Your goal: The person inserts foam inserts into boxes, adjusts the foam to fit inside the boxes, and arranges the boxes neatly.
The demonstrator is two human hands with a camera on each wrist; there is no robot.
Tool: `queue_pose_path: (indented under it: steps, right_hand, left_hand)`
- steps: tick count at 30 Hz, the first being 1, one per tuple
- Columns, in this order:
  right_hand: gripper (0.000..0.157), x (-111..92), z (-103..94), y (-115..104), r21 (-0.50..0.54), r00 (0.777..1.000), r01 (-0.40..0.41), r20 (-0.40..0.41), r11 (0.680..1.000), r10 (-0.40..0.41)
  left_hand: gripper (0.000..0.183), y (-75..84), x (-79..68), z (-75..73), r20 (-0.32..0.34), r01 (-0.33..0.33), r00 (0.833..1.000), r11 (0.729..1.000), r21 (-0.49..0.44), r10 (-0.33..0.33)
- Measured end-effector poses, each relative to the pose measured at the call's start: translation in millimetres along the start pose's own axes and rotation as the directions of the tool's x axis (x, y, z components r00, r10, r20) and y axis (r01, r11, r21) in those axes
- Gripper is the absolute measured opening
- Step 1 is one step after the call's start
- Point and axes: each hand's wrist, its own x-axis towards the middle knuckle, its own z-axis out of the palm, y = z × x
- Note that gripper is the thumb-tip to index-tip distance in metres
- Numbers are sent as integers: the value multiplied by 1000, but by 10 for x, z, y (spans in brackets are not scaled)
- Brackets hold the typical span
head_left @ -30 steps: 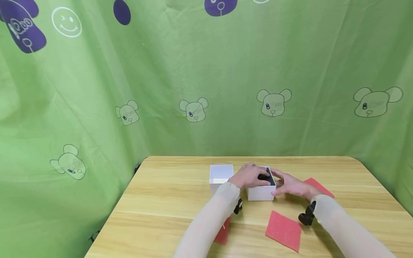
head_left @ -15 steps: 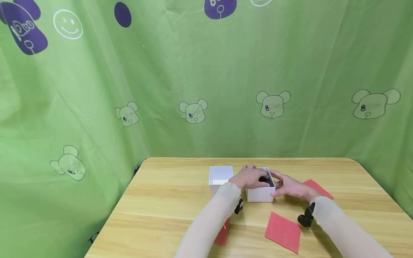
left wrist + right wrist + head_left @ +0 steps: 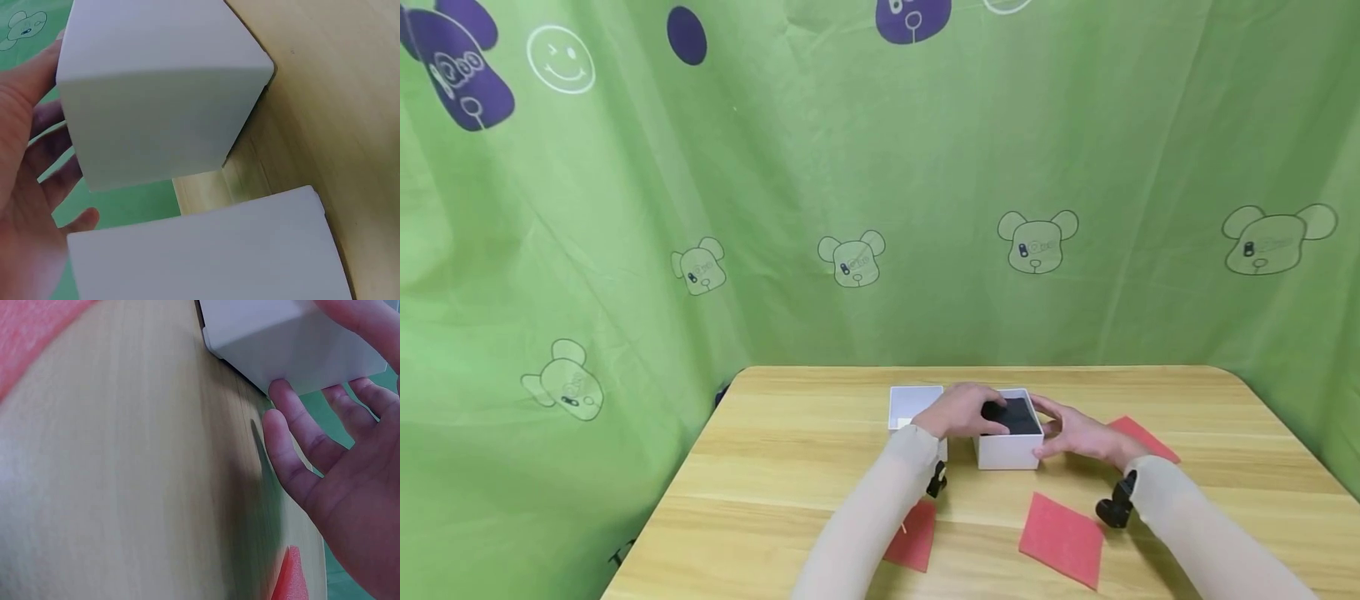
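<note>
Head: a flat black square (image 3: 1021,417) is already inside a white cardboard box (image 3: 1009,453); thin red foam sheets (image 3: 1062,540) lie outside. Left wrist: left hand (image 3: 28,203) — most fingertips hidden, can't tell if it pinches. Right wrist: right hand (image 3: 357,487) holds the box.

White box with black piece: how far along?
Looks done: white box open, black piece inside. In hand: left hand over the piece, right hand at the box's right side. Probably remaining: settling or removing the piece, can't tell which; red sheets lie outside on the table.
</note>
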Motion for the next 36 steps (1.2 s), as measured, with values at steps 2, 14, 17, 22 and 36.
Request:
queue_pose_path:
  steps: [2, 14, 17, 22, 36]
  right_hand:
    - [97, 0, 1, 4, -2, 1000, -5, -1, 1000, 5]
    - [98, -1, -55, 43, -23, 1000, 14, -12, 1000, -15]
    - [98, -2, -54, 47, -10, 1000, 11, -10, 1000, -11]
    - [98, 6, -40, 70, 15, 1000, -9, 1, 1000, 9]
    - [98, 7, -9, 5, -16, 1000, -23, -15, 1000, 23]
  left_hand:
    - [51, -2, -8, 16, -14, 3, 1000, 1000, 23, -3]
    - [50, -46, -52, -79, -29, 23, 999, 999, 34, -22]
    - [52, -47, -60, -115, 0, 38, 999, 998, 57, -38]
    - [55, -3, -73, -165, 66, 65, 995, 995, 75, -70]
    - [57, -130, -162, -71, -23, 41, 999, 989, -139, -44]
